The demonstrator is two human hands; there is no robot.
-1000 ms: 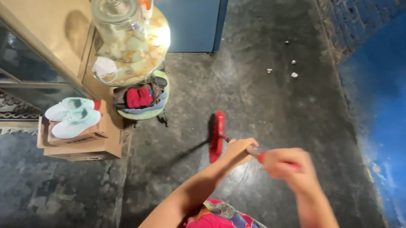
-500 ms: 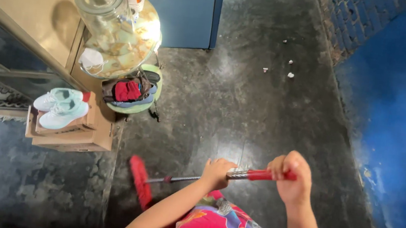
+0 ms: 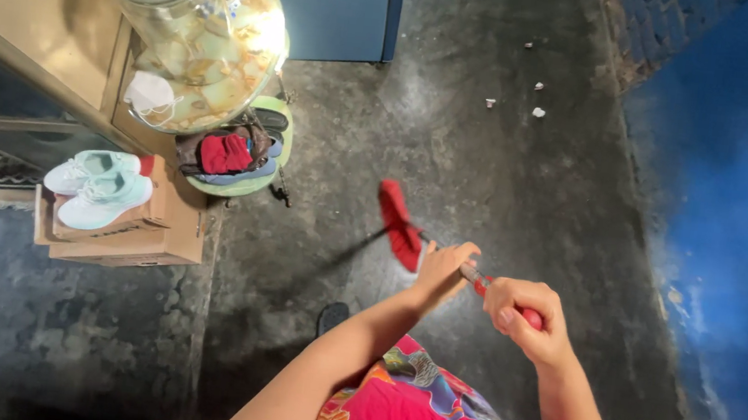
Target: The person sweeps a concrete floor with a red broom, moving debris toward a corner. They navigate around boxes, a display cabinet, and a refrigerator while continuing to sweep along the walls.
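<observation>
Swung since 0.5 s ago: red broom head [image 3: 398, 225] now up ahead of hands, right of green basket [image 3: 246, 189]. Left hand [image 3: 443, 271], right hand [image 3: 525, 319] both closed round handle. Debris bits [image 3: 537, 112] far beyond, unswept.

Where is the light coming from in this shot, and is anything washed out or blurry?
In the head view, a bright glare burns out the round patterned tabletop beside the clear glass jar; the grey concrete floor shows a pale sheen; the red broom head throws a thin dark shadow toward the left; the left hand and right hand look fairly sharp; the blue wall is soft.
</observation>
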